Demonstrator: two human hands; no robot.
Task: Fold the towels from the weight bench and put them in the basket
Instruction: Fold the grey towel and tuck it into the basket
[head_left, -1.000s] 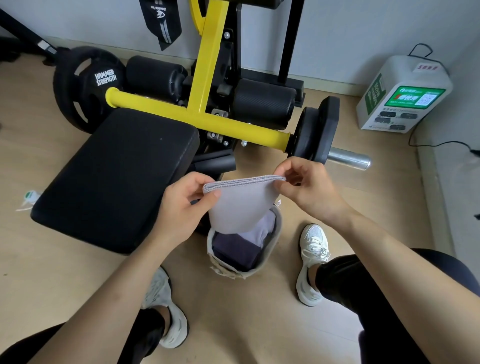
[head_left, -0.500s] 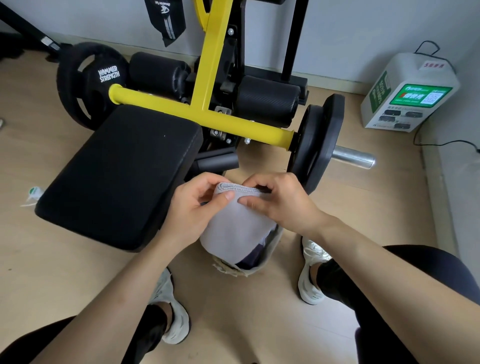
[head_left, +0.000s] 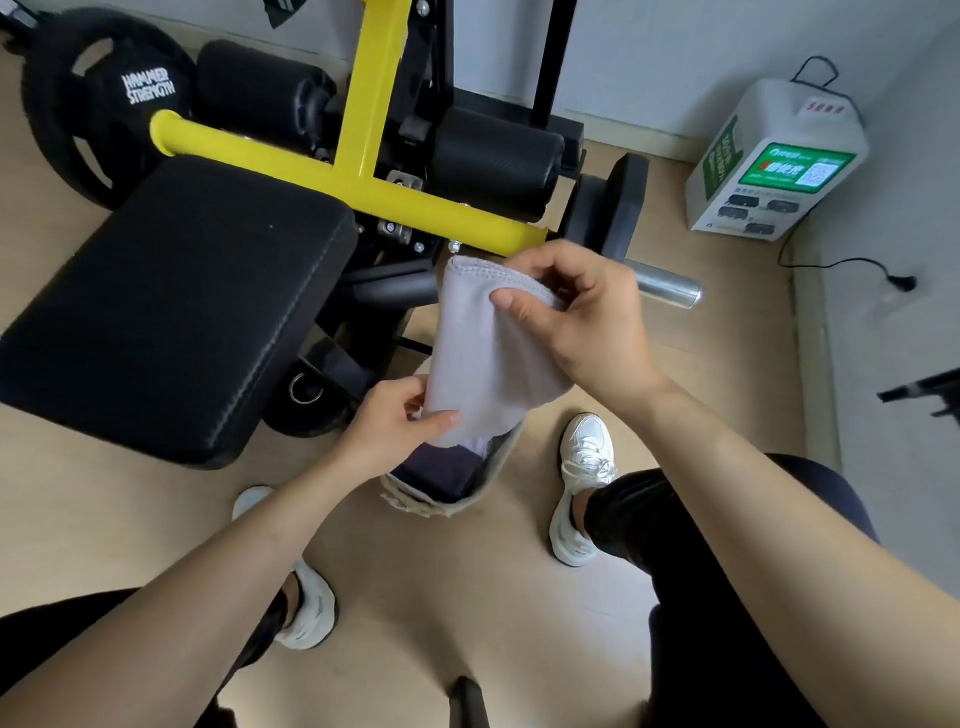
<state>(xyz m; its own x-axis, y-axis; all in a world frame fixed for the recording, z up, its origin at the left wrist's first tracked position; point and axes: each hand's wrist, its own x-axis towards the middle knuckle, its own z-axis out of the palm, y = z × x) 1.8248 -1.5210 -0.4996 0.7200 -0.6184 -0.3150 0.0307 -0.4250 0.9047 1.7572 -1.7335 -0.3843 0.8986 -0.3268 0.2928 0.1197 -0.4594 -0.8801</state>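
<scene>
Head view: a folded grey towel (head_left: 483, 358) hangs just above the basket (head_left: 431, 506) beside the bench (head_left: 171, 312), its top hem pinched by the right hand (head_left: 582, 322), its lower edge by the left hand (head_left: 395, 421). A loosened pinch could spill the fold, or the towel could miss the narrow basket.

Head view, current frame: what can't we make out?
- basket contents, head view: grey towel and left hand cover most of the opening.
- left shoe, head view: forearm crosses it.
- white box label text, head view: too small.
- yellow frame upright, head view: cut off by top edge.
</scene>
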